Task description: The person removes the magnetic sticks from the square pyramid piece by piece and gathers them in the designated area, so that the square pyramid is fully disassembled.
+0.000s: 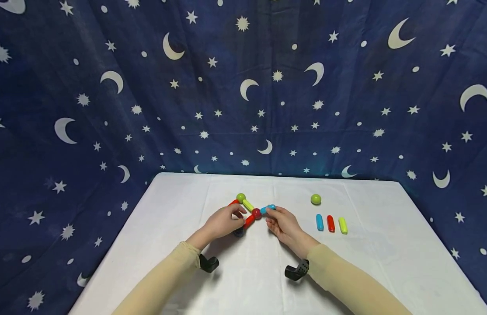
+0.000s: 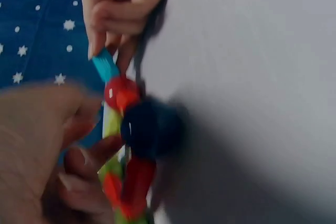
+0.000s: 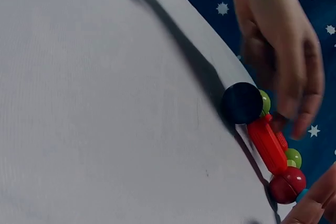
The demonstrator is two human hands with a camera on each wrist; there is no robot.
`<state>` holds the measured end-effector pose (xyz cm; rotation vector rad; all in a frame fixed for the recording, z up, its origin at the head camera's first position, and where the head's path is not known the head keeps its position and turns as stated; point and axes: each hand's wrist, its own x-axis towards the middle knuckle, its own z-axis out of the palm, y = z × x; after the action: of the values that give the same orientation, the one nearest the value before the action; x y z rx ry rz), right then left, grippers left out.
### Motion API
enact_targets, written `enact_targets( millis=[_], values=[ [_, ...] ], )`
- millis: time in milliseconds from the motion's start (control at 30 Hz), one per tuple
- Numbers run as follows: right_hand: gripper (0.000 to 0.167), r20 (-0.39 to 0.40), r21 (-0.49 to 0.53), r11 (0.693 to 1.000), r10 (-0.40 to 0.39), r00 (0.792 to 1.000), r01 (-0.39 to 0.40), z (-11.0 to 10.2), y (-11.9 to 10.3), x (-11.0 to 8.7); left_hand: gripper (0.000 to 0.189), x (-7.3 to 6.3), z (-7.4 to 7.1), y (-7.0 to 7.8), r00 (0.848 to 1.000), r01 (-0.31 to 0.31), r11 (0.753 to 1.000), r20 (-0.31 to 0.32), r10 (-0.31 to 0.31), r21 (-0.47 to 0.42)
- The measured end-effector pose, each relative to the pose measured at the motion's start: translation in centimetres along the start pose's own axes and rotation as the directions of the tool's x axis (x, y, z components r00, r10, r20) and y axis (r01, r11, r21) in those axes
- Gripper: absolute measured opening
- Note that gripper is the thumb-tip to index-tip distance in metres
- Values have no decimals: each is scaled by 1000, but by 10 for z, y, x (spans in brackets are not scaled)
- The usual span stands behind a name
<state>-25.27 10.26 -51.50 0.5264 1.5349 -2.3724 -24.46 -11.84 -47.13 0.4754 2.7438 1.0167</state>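
Note:
A linked figure of balls and rods lies left of the table's middle. In it, a green ball (image 1: pixel 241 197), a yellow-green rod (image 1: pixel 248 205), a dark red ball (image 1: pixel 257 213), a red rod (image 3: pixel 268 145) and a dark blue ball (image 3: pixel 242 103) join up. My right hand (image 1: pixel 284 226) pinches a blue rod (image 2: pixel 106 66) whose other end meets the dark red ball. Beside the figure is my left hand (image 1: pixel 224 222), its loosely bent fingers (image 3: pixel 310 95) close by the red rod and blurred in both wrist views. Another red rod (image 1: pixel 233 202) is partly hidden behind this hand.
On the white table (image 1: pixel 369 267), to the right, a loose green ball (image 1: pixel 316 199) lies behind a row of a blue rod (image 1: pixel 320 222), a red rod (image 1: pixel 331 223) and a yellow-green rod (image 1: pixel 343 225). A dark starry cloth (image 1: pixel 227 96) hangs behind the table.

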Motion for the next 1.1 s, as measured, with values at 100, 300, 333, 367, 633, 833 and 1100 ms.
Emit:
enact_targets(
  millis=[100,300,333,367,633,833,1100],
  values=[
    [26,31,71,997,11,999,-13,3,1,-1,30,6,7,11,990,17,999,-141,-12,29],
    [16,69,162,986,23,997,-34,7,4,-5,38,11,25,17,979,52,996,-200,-37,74],
    [16,63,164,986,21,998,-31,8,5,-5,37,12,28,17,977,62,994,-209,-41,93],
    [16,54,168,985,20,998,-29,8,5,-5,37,12,30,17,975,68,991,-220,-41,116],
    [17,38,204,979,-18,999,10,13,8,-5,30,17,36,14,964,95,975,-264,-40,200],
    [27,7,153,987,-41,999,39,15,10,-7,29,17,35,14,967,83,976,-252,-31,200],
    [42,-36,16,998,-62,997,63,20,9,-8,29,18,34,14,970,94,977,-237,-47,189]
  ],
)
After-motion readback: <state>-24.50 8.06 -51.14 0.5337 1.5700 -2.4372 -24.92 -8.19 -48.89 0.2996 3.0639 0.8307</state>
